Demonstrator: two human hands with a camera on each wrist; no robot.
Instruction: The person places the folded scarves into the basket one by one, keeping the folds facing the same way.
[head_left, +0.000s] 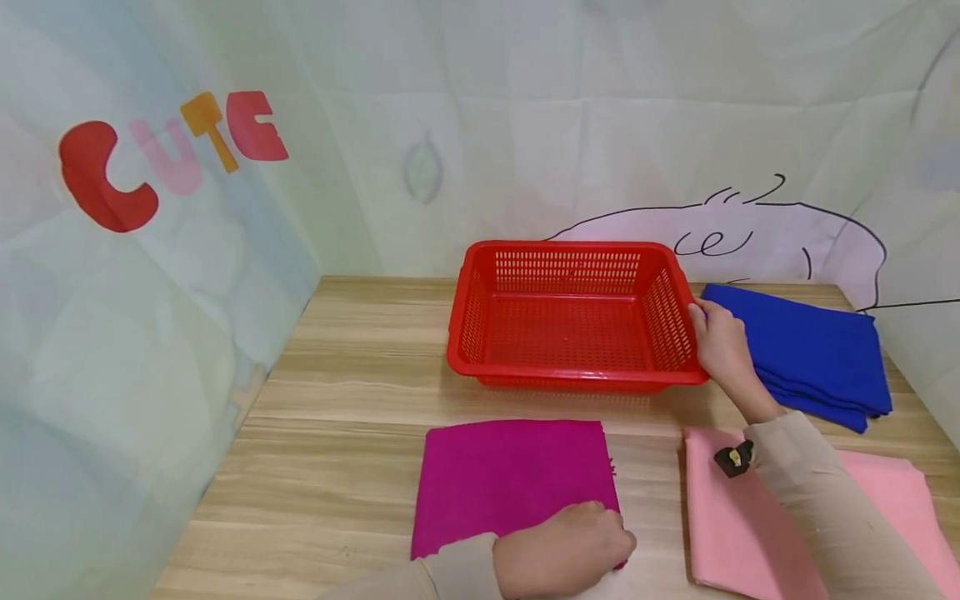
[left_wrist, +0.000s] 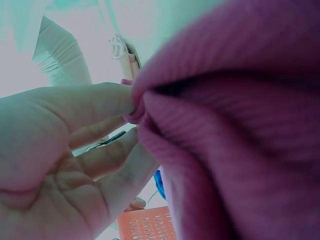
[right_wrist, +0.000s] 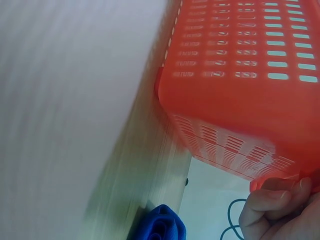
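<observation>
A magenta folded cloth (head_left: 510, 475) lies on the table nearest the person. At its near right corner the left hand (head_left: 566, 546) pinches the fabric. The left wrist view shows the thumb and fingertips of that hand (left_wrist: 65, 145) closed on bunched folds of the cloth (left_wrist: 225, 125). Farther back is a red plastic basket (head_left: 566, 337) with slotted walls and nothing inside. The right hand (head_left: 723, 350) grips its right rim. In the right wrist view, curled fingers (right_wrist: 275, 200) hold the rim beside the basket wall (right_wrist: 225, 95). Whether the basket rests fully on the table I cannot tell.
A blue folded cloth (head_left: 817, 354) lies at the back right, close to the right hand. Below the right forearm is a pink folded cloth (head_left: 720, 517). The wooden table (head_left: 337, 400) meets a printed fabric backdrop (head_left: 420, 100) behind and at the sides.
</observation>
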